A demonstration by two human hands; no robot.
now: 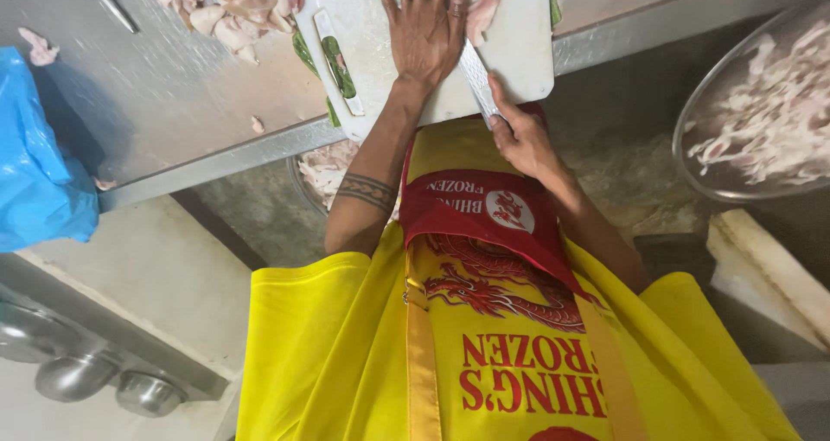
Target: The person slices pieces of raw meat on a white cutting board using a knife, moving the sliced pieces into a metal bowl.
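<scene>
Hands work raw meat on a white cutting board [519, 60] at the edge of a steel counter [156, 104], seen from above the worker's yellow-and-red apron [484, 337]. The left hand [424, 30] lies flat on the board, fingers spread and straight, gripping nothing, its thumb side touching a pale piece of raw meat [482, 9]. The right hand [523, 138] is curled tight around the handle of a knife [475, 78], whose blade runs up along the board toward the meat, just beside the left hand.

Risk here looks plain: the blade sits right against the flat hand, and a slip on the wet board could send the edge into the thumb or the side of the palm. The board also overhangs the counter's front lip, so a hard push might tip or slide it.

Containers frame the scene. A large round steel bowl [692, 160] at right holds a heap of pale, sliced meat strips. Below the counter, partly hidden by the left forearm, another vessel [324, 169] appears to hold more pale meat (its rim is hard to make out). A loose pile of uncut pieces [229, 9] lies on the counter left of the board, near a second knife [337, 60] with a green-and-white handle. A blue plastic bag [39, 173] hangs at far left.
</scene>
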